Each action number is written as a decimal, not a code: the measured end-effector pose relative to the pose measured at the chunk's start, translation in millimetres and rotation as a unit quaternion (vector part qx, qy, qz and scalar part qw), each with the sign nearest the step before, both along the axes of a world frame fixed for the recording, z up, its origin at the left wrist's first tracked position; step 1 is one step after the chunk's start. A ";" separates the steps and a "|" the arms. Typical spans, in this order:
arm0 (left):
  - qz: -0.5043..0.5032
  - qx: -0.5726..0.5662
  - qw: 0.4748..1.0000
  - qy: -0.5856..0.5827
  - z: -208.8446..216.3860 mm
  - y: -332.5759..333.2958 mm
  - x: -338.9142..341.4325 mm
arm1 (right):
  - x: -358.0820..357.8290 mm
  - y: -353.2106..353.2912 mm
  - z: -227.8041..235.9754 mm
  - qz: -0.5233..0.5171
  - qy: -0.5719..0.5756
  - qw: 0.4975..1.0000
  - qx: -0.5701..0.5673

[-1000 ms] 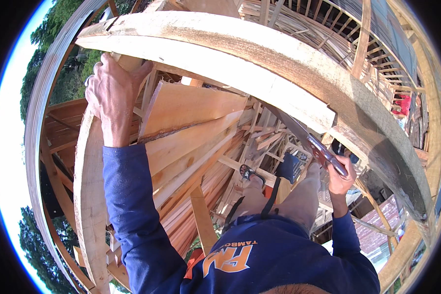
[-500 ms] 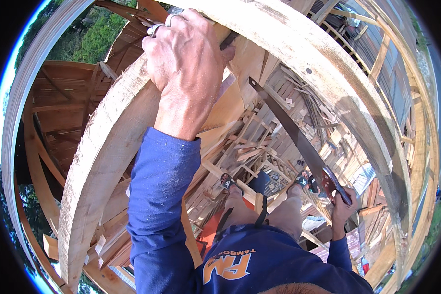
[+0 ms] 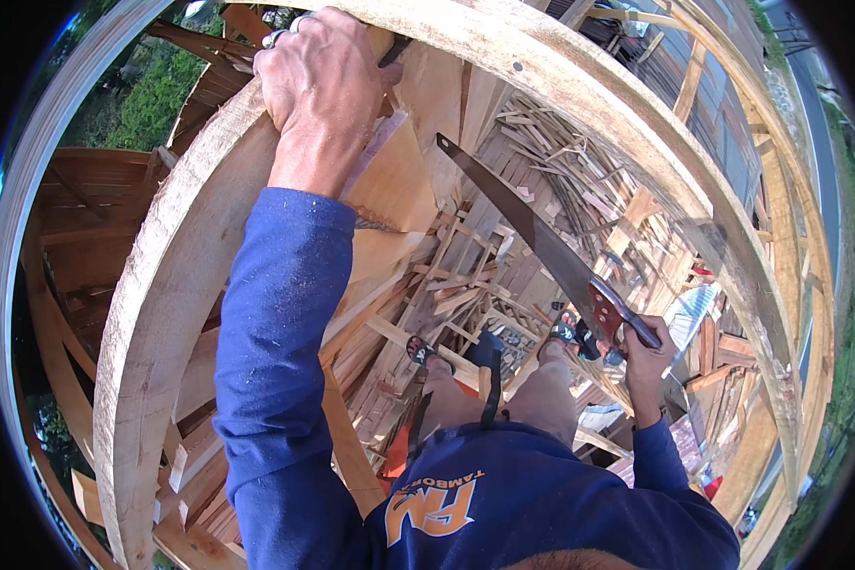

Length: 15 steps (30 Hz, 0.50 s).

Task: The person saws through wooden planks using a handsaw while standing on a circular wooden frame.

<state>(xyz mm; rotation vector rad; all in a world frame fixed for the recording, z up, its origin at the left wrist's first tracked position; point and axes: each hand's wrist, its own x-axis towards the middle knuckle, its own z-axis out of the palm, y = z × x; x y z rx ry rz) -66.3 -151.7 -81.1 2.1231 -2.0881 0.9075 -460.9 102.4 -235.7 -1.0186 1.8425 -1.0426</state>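
Clamping left hand (image 3: 323, 81) on the beam (image 3: 161, 313), right hand (image 3: 648, 356) closed around the handsaw (image 3: 541, 242) below it; a slipped grip risks a fall onto scrap wood (image 3: 503, 218).

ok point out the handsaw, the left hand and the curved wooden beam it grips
handsaw (image 3: 532, 228), head view, middle of the dark blade
left hand (image 3: 318, 81), head view, back of the hand
curved wooden beam (image 3: 161, 313), head view, its pale broad face below the hand

Tilted handsaw (image 3: 541, 242) (dark blade), gripped
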 end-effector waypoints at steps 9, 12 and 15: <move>-0.001 0.017 0.999 0.044 -2.6 -7.8 -2.7 | 44.2 30.2 12.1 -0.009 -0.069 0.997 0.029; 0.015 0.032 0.998 0.042 -2.3 -9.0 -0.9 | 55.1 39.5 8.9 0.009 -0.126 0.992 -0.009; 0.026 0.031 0.999 0.024 -5.5 -9.0 -0.9 | 64.3 46.7 8.7 0.005 -0.151 0.988 -0.013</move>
